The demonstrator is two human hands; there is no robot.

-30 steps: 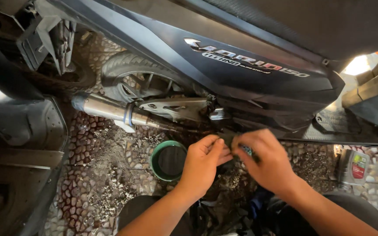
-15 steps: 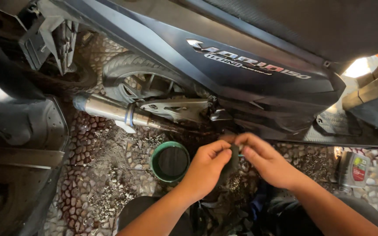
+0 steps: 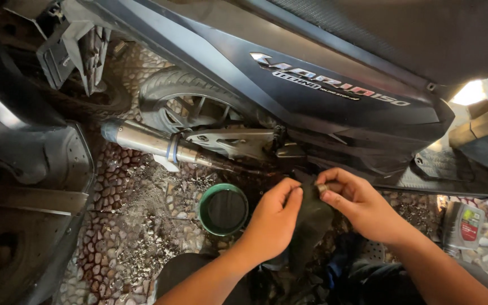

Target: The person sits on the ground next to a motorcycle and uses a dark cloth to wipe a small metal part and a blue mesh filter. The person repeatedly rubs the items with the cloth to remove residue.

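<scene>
1. The right hand (image 3: 362,206) pinches a small metal part (image 3: 322,187), perhaps a bolt or plug, between thumb and fingertips; the other fingers are curled loosely.
2. The left hand (image 3: 272,220) is closed in a light pinch on the upper edge of a dark rag (image 3: 312,217), which hangs limp between the two hands.
3. Both sit low beside the dark scooter (image 3: 312,90), just under its side panel, near the exhaust pipe (image 3: 153,141) and rear wheel (image 3: 187,104).
4. The metal part looks hard, light and small. It is likely oily, so slippery; a fingertip grip across its sides seems right.
5. The rag is soft and floppy, best bunched rather than held by one corner.
6. A green-rimmed bowl (image 3: 223,209) of dark liquid stands on the pebble floor (image 3: 131,226), left of the hands.
7. A grey bottle (image 3: 461,226) stands at the right.
</scene>
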